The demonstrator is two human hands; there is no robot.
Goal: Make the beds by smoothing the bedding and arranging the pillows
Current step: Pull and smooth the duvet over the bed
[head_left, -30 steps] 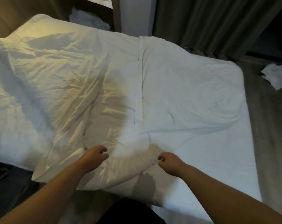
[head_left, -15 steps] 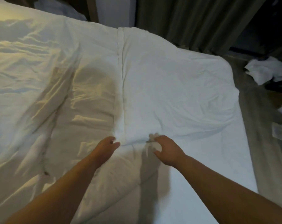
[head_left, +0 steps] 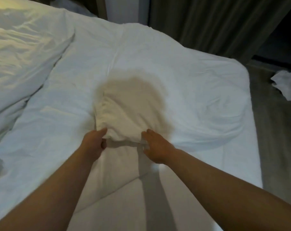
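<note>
Left hand [head_left: 94,145]: we curl its fingers round the near left corner of the raised fold [head_left: 124,114], with the thumb tucked under the cloth.
Right hand [head_left: 155,147]: its fingers bend onto the fold's near right corner, and a strip of cloth is pinched at the fingertips. Blur makes this grip less plain.
Duvet [head_left: 183,72]: white, spread over the bed from centre to 2 o'clock and wrinkled at 3 o'clock. The fold bulges up at centre, just beyond both hands.
Second bedding [head_left: 24,47]: a rumpled white heap from 9 to 11 o'clock, its edge lying beside the duvet.
Bed [head_left: 124,205]: a bare white surface shows at 6 o'clock, between our forearms.
Edges: the bed's right edge runs from 2 to 4 o'clock, and its rounded far corner is at 2 o'clock.
Open room: a strip of floor [head_left: 275,155] lies beside that edge. A crumpled white cloth [head_left: 286,85] lies on it at 3 o'clock, well apart from the hands. A dark curtain [head_left: 208,22] hangs close behind the bed at 12 to 1 o'clock.
</note>
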